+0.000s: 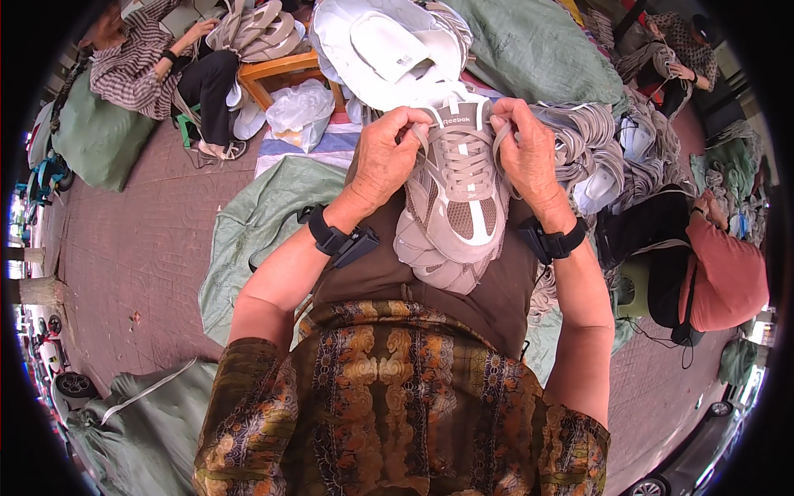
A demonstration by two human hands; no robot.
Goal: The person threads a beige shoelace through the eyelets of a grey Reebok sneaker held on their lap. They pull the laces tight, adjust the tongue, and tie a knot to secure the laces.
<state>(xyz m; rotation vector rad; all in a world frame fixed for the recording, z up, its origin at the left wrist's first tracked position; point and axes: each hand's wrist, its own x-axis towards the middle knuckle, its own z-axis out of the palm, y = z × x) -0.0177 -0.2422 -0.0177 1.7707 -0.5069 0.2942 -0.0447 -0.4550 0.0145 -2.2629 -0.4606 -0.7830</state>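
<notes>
A grey-brown and white sneaker upper (471, 236) lies on my lap, toe toward me, on top of several stacked uppers (430, 263). Its flat grey shoelace (465, 159) criss-crosses up the front to the tongue. My left hand (385, 155) is closed in a pinch on the shoelace at the left of the collar. On the other side, my right hand (529, 155) pinches the shoelace near the top eyelets. Both hands are level with the tongue, one on each side. The tips of the lace are hidden.
White shoe pieces (397, 54) are heaped ahead of me. Piled uppers (579, 136) lie to the right, green sacks (550, 50) beyond. A wooden stool (277, 78) and a clear plastic bag (302, 112) stand front left. Co-workers sit at both sides.
</notes>
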